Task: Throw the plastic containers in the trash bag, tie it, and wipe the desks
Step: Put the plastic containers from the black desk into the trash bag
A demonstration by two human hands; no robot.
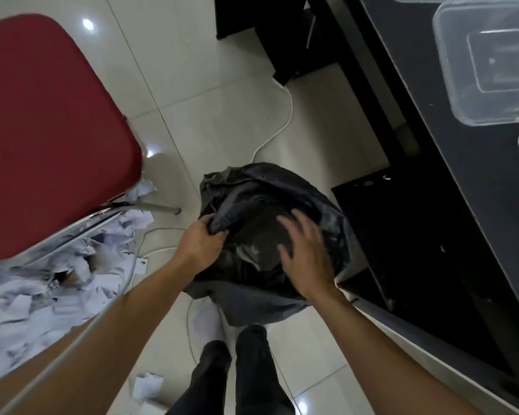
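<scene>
Head view. Item: trash bag (246, 187), black, thin crinkled film, slumped on floor betw. both grips, mouth half collapsed.
Left grip (203, 245): fingers curled, pinching rim fold.
Right grip (307, 259): fingers spread, holds nothing, over bag; blurred, contact unclear.
Plastic containers (492, 64): clear, on counter (462, 181), well beyond right grip.
Risk (est.): rim slips fr. one-sided pinch, mouth closes, containers miss.

Trash bag (252, 187) on floor, centre, just beyond person's legs (249, 369). Chair (51, 115) to its left, with paper scraps (36, 298) heaped on floor under and beside it. Cable (286, 115) on floor behind bag. Tabletop (417, 55) along right, plastic containers (492, 64) on it. Box (402, 235) beneath, just right of bag.
</scene>
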